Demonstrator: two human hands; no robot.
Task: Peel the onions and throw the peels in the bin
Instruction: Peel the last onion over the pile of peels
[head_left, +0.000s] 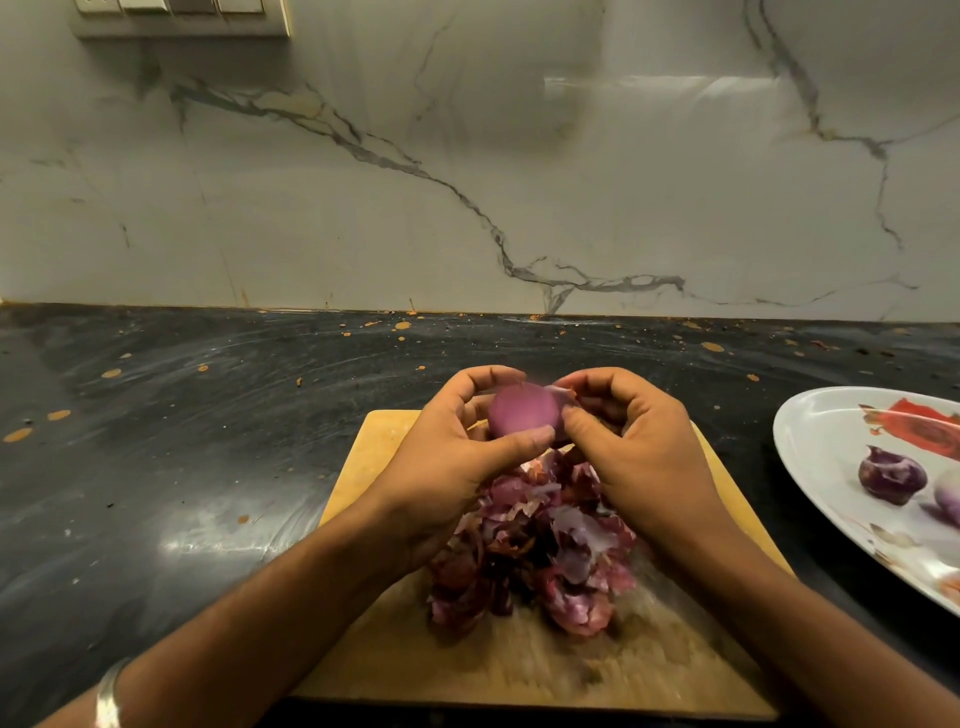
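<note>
Onion (522, 415), purple and smooth-skinned, is held above the far end of a wooden cutting board (519, 670) on a dark stone kitchen counter (171, 447). The person's left hand (441, 447) cups the bulb from the left, fingers curled over its top and thumb pressed along its underside. The right hand (634, 441) meets it from the right, thumb and fingertips curled in against the bulb's side, where a pale flap of skin (558, 397) stands away from the surface; whether the fingers actually pinch that flap cannot be told, since the hand hides the contact.

Directly below the hands, a heap of onion peels (535, 551) in pink, maroon and papery violet covers the middle of the board, partly hidden by both wrists.

At the right edge of the view a white oval plate (826, 447) with a red floral print rests on the counter, well apart from the board. It carries one dark purple peeled onion (891, 475) and, just beside it, a paler second onion (948, 493) cut off by the frame edge.

A silver bangle (106, 696) circles the left forearm at the bottom left corner. Orange-brown spatters dot the counter near its back edge. Behind it rises a white marble-patterned wall (467, 156) with grey veins, and a switch panel (176, 15) sits at the top left.
</note>
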